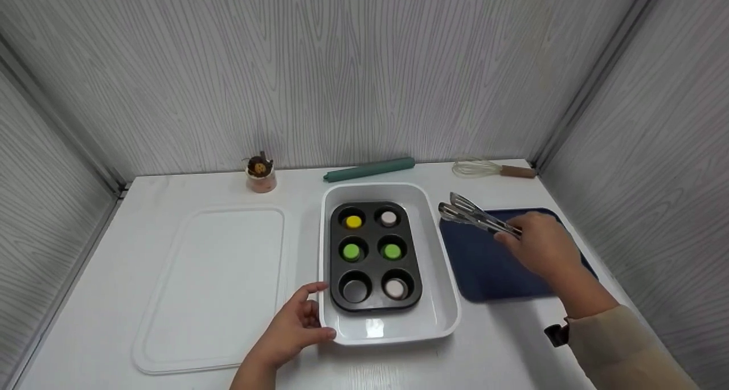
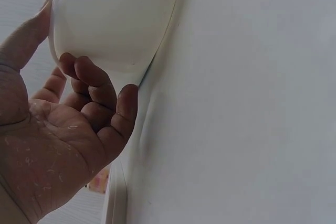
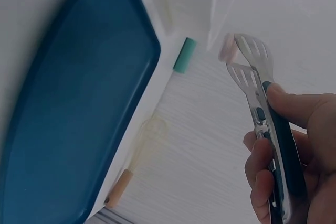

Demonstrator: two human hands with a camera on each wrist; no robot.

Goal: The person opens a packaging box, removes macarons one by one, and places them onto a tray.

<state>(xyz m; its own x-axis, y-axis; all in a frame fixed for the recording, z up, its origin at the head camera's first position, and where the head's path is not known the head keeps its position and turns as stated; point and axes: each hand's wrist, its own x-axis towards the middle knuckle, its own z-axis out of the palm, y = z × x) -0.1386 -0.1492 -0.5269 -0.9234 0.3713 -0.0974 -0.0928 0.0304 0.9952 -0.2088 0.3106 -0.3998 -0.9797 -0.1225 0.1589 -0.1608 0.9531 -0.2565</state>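
Observation:
In the head view my left hand (image 1: 296, 324) grips the near-left corner of a white tub (image 1: 444, 321), its thumb and index finger at the rim. The left wrist view shows the other fingers curled against the tub's outer wall (image 2: 115, 19). Inside the tub lies a dark muffin tin (image 1: 376, 270). Yellow, green and pale round pieces sit in its cups; the near-left cup (image 1: 355, 291) is bare. My right hand (image 1: 541, 245) holds metal tongs (image 1: 475, 213) above a dark blue tray (image 1: 490, 276). A pinkish round piece (image 3: 228, 49) shows at the tongs' tips in the right wrist view.
A white lid-like tray (image 1: 213, 287) lies left of the tub. Along the back wall are a small potted plant (image 1: 261, 176), a green rolling pin (image 1: 370, 169) and a whisk (image 1: 515, 171) with a brown handle. Wood-grain panels enclose the table.

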